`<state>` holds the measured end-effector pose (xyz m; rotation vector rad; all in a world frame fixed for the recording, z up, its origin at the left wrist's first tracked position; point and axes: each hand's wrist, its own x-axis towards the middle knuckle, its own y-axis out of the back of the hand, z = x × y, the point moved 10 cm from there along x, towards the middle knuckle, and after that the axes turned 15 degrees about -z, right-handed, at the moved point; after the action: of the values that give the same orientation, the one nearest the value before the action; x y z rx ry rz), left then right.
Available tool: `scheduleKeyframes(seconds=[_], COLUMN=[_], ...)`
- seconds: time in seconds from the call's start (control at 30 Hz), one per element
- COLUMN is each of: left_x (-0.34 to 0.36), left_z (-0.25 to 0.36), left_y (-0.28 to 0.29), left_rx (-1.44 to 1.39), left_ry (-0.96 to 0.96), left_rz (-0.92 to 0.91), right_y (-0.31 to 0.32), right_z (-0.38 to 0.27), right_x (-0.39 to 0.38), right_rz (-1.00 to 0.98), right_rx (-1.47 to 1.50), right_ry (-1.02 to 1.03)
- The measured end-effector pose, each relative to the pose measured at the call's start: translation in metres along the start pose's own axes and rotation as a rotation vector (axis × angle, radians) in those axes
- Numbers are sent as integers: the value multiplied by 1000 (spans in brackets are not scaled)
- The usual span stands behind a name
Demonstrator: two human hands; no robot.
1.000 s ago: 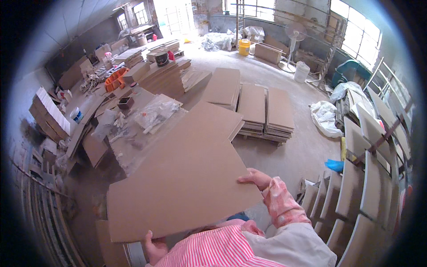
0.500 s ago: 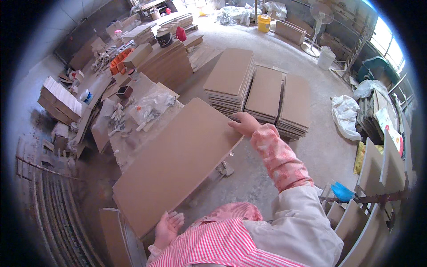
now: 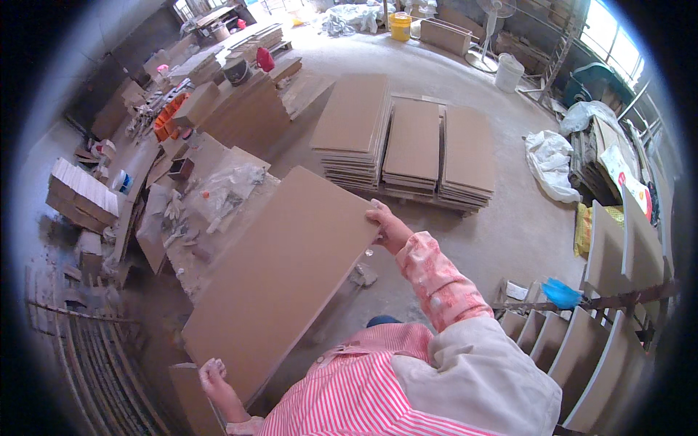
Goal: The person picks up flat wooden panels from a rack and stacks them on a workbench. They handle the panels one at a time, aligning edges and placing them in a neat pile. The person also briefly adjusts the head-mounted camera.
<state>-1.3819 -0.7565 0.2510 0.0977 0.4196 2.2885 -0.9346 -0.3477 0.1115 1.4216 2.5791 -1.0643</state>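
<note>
A large brown board [image 3: 276,265] slopes across the lower middle, in front of my body. My right hand [image 3: 385,225] grips its upper right corner, fingers curled over the edge. My left hand [image 3: 214,378] is closed at the board's lower left edge; what, if anything, is inside its fingers I cannot make out. More brown boards [image 3: 190,396] stand upright beside it at the lower left, partly hidden.
Stacks of panels [image 3: 411,142] lie on a pallet ahead. A debris-strewn surface [image 3: 233,185] is at left, with metal rails [image 3: 102,363] below. Racked boards [image 3: 563,349], a white sack [image 3: 549,163] and a blue plastic item [image 3: 560,291] are at right. A fan [image 3: 494,11] stands behind.
Since a second ago the board has turned, its top edge shifting left. My right hand moved up to the upper corner. My left hand's fingers, spread half a second ago, are now curled.
</note>
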Motion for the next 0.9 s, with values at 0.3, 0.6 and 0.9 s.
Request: scheduleKeyframes(seconds=[0.3,0.6,0.9], left_x=[24,77,81], left_z=[90,79,80], left_y=[-207,-363,-373], left_rx=[799,1033,1071], left_ry=[-6,89,182], left_rz=[-284,-337,-317], right_y=[37,151,84], right_z=[23,36,26], right_x=[7,33,39], right_rz=[-271,-376,-660], right_rx=[341,142,61], right_ry=[-5,-271,-171])
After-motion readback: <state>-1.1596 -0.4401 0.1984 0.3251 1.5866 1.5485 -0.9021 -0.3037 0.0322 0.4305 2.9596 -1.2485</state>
